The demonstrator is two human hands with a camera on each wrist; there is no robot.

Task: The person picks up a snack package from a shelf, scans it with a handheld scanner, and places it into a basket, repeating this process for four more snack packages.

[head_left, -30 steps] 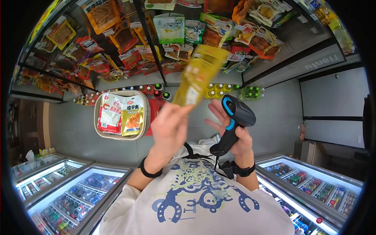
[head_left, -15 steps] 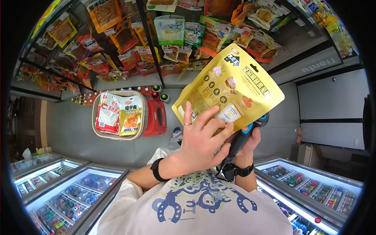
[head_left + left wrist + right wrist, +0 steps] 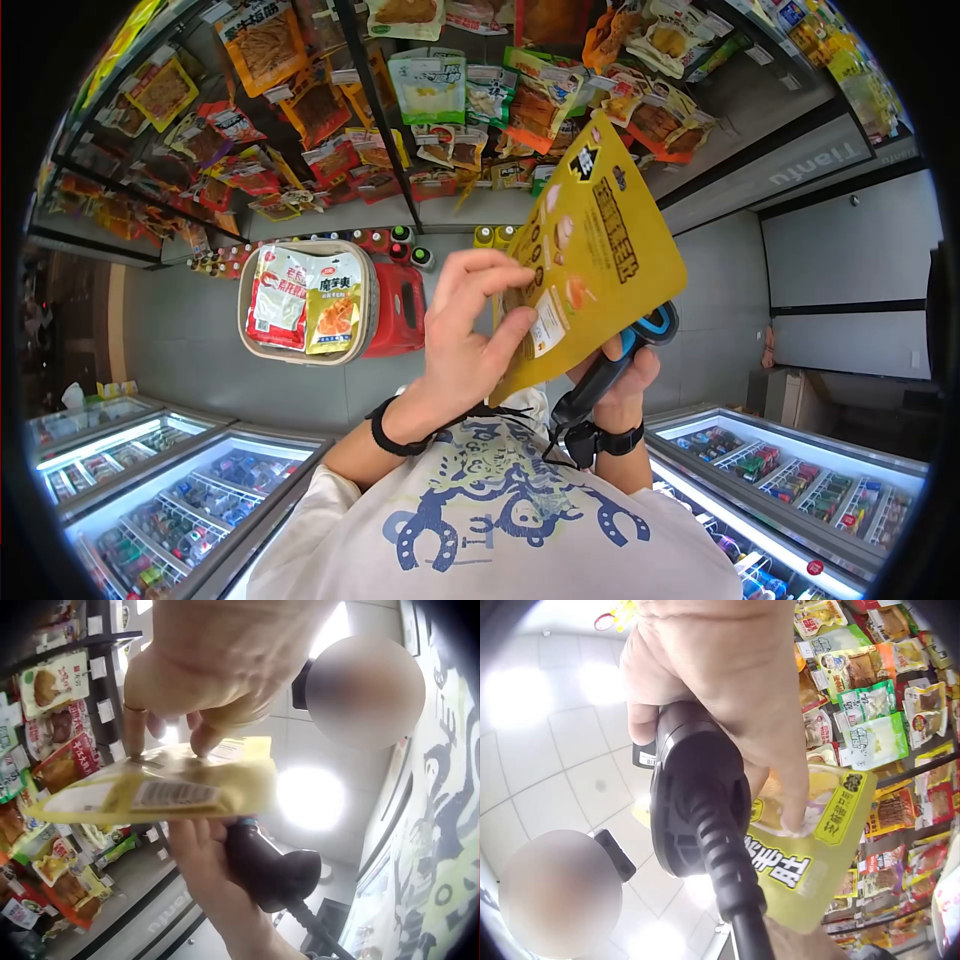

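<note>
A yellow pouch [image 3: 600, 265] tilts in front of the chest in the head view. My left hand [image 3: 465, 345] touches its near face with bent fingers and thumb; the left wrist view shows these fingertips on the pouch [image 3: 247, 784], above a barcode. My right hand [image 3: 625, 385] grips a black and blue handheld scanner [image 3: 600, 375] beside the pouch's lower right edge. In the right wrist view, fingers of the right hand [image 3: 720, 667] lie against the pouch's other face [image 3: 817, 862], while the scanner [image 3: 697, 787] stays in its grip.
A cream basket [image 3: 367, 325] holding red-and-white and gold packets stands at left, beside a red container [image 3: 400, 310]. Shelves of packaged food [image 3: 430, 90] line the far side, with bottles [image 3: 400, 235] below. Lit glass-topped freezers [image 3: 190, 500] flank the body; a cord hangs from the scanner.
The pouch came in from the left, was laid over the scanner, and is now turned more steeply. My left hand has shifted from across its face to its left side.
</note>
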